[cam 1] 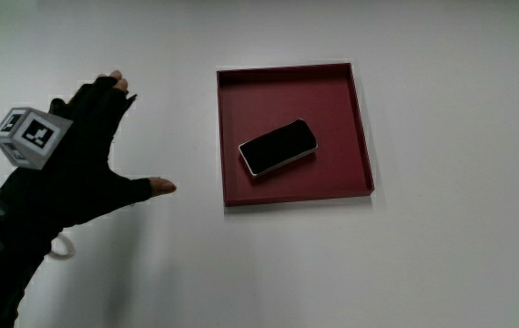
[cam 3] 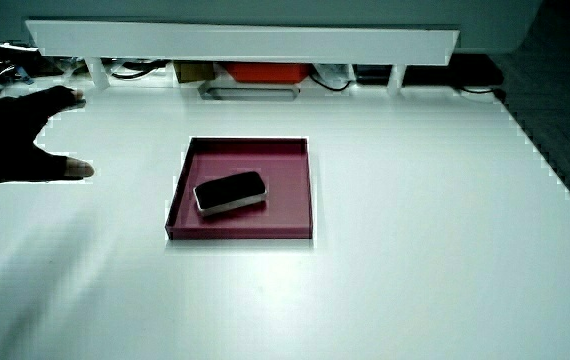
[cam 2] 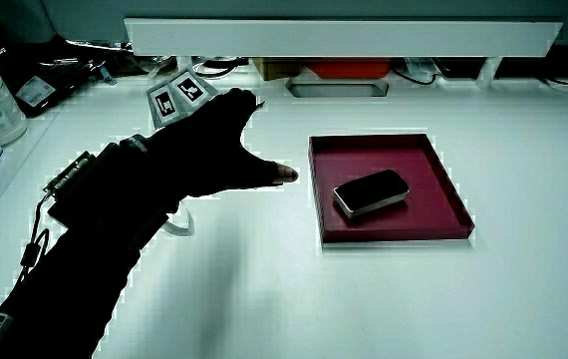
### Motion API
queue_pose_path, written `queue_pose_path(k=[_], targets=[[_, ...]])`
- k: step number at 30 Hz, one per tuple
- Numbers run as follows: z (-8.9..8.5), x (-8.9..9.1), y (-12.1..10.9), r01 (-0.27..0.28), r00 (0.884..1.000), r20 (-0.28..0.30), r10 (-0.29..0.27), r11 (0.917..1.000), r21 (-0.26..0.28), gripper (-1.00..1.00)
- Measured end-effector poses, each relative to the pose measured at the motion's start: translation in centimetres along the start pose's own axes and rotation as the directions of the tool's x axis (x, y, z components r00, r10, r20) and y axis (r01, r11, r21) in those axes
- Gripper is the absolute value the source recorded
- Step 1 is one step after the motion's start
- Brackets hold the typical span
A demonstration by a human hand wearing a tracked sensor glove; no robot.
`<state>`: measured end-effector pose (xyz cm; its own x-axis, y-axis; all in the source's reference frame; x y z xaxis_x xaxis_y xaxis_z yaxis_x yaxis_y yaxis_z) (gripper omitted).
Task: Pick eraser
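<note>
- The eraser (cam 1: 278, 147) is lying flat inside the dark red tray (cam 1: 232, 187), a black slab with a pale edge, sitting askew to the tray's walls and touching none of them; in both side views it is showing the same way (cam 2: 371, 191) (cam 3: 230, 192), roughly in the middle of the tray floor.
- The tray is resting on the white table (cam 1: 451, 255) with low upright walls all round; nothing else is sharing it with the eraser.
- The hand (cam 1: 77, 169) is hovering over bare table beside the tray, well apart from the eraser; its fingers are spread and relaxed, thumb pointing toward the tray, and it is holding nothing (the patterned cube (cam 1: 28, 137) is riding on its back).
- The grasp is, by my judgement, not yet begun; the hand is needing to cross the tray wall first.
- Risks from here: fingertips coming in low may be catching the tray's rim and shoving the tray along the smooth table; the eraser, lying flat with little side height, may be sliding against the floor instead of lifting if the pinch is landing on its top rather than its long edges; its skewed angle is calling for a matching turn of the wrist.
</note>
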<state>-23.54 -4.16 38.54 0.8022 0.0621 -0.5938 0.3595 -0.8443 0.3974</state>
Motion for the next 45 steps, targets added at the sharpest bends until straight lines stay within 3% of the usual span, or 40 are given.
queue_pose_path(k=[3, 4, 5, 6, 7, 8, 10, 12, 14, 15, 16, 17, 18, 20, 24, 28, 32, 33, 38, 42, 44, 45], targets=[[-0.3, 0.7, 0.3, -0.048, 0.999, 0.011, 0.049, 0.9985, -0.027, 0.00], [-0.5, 0.7, 0.6, -0.002, 1.000, -0.007, 0.002, 0.9999, -0.016, 0.00], [-0.6, 0.8, 0.8, -0.010, 1.000, -0.020, 0.009, 0.9998, -0.019, 0.00], [-0.8, 0.8, 1.0, 0.006, 1.000, -0.009, -0.006, 0.9998, -0.020, 0.00], [-0.9, 1.2, 1.0, -0.039, 0.999, 0.026, 0.040, 0.9986, -0.035, 0.00], [-1.1, 1.2, 1.2, -0.037, 0.998, 0.049, 0.039, 0.9987, -0.035, 0.00], [-1.6, 1.1, 1.8, 0.006, 0.998, 0.061, -0.003, 0.9993, -0.037, 0.00], [-2.1, 1.6, 2.2, -0.031, 0.994, 0.104, 0.037, 0.9980, -0.055, 0.00], [-2.6, 1.7, 2.8, -0.011, 0.996, 0.086, 0.017, 0.9977, -0.067, 0.00], [-2.8, 2.0, 2.9, -0.052, 0.992, 0.113, 0.061, 0.9950, -0.085, 0.00], [-3.0, 2.2, 3.2, -0.057, 0.991, 0.118, 0.067, 0.9943, -0.090, 0.00], [-3.4, 2.1, 3.6, -0.020, 0.993, 0.111, 0.030, 0.9960, -0.086, 0.00], [-3.7, 2.2, 3.9, -0.007, 0.990, 0.140, 0.020, 0.9958, -0.091, 0.00], [-4.1, 2.9, 4.3, -0.064, 0.986, 0.144, 0.081, 0.9911, -0.117, 0.00], [-5.4, 2.8, 5.8, -0.039, 0.995, 0.089, 0.049, 0.9930, -0.111, 0.00], [-6.7, 3.1, 6.9, -0.087, 0.989, 0.106, 0.102, 0.9870, -0.135, 0.00], [-8.2, 3.2, 8.2, -0.102, 0.992, 0.054, 0.111, 0.9829, -0.153, 0.00], [-8.7, 3.3, 8.5, -0.105, 0.990, 0.077, 0.119, 0.9805, -0.166, 0.00], [-10.8, 2.9, 10.2, -0.122, 0.991, 0.040, 0.131, 0.9778, -0.170, 0.00], [-12.3, 3.0, 11.7, -0.125, 0.989, 0.052, 0.138, 0.9727, -0.195, 0.00], [-12.8, 3.5, 12.1, -0.149, 0.988, 0.013, 0.155, 0.9671, -0.206, 0.00], [-13.2, 3.5, 12.3, -0.142, 0.990, -0.006, 0.144, 0.9692, -0.201, 0.00]])
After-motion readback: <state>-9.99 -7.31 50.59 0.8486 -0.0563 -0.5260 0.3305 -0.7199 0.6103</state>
